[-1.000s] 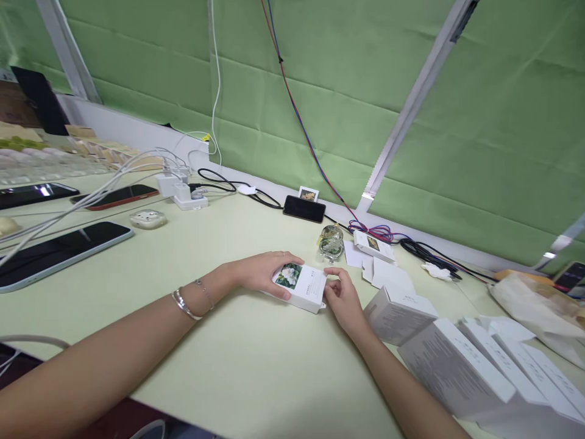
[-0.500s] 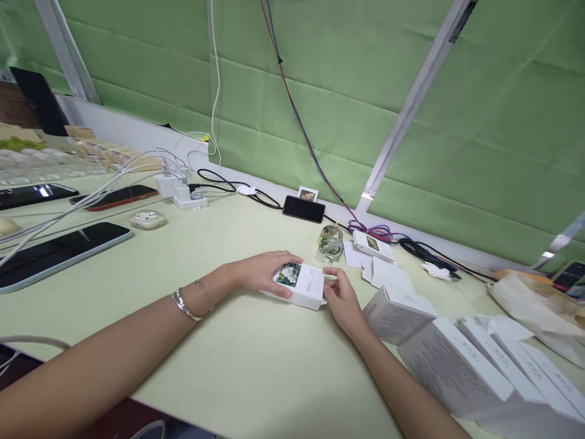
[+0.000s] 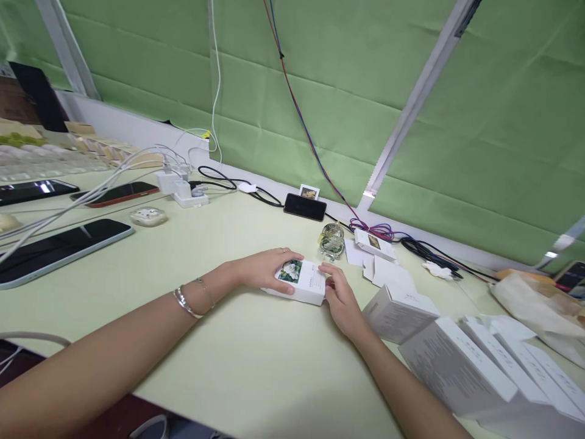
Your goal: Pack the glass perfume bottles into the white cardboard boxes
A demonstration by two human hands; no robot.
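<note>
A small white cardboard box (image 3: 314,281) with a white-flower picture on top lies flat on the table. My left hand (image 3: 265,271) is wrapped over its left part, with the thumb along the near side and the fingers at the far side. At the right end, my right hand (image 3: 340,299) is closed on the box, its index finger at the top edge and its thumb at the end face. Those fingers partly hide the end face. Just beyond the box stand two clear, round glass-like containers (image 3: 331,241) with greenery inside.
Several white boxes (image 3: 466,363) stand in a row at the right, near my forearm. An opened white box (image 3: 388,272) and a phone (image 3: 304,207) are farther back. Cables, a power strip (image 3: 189,195) and more phones (image 3: 68,250) occupy the left. A green cloth wall (image 3: 292,91) closes the back.
A small flap that stuck out at the box's right end no longer shows. My right fingers have shifted slightly left onto that end, while my left hand keeps its hold.
</note>
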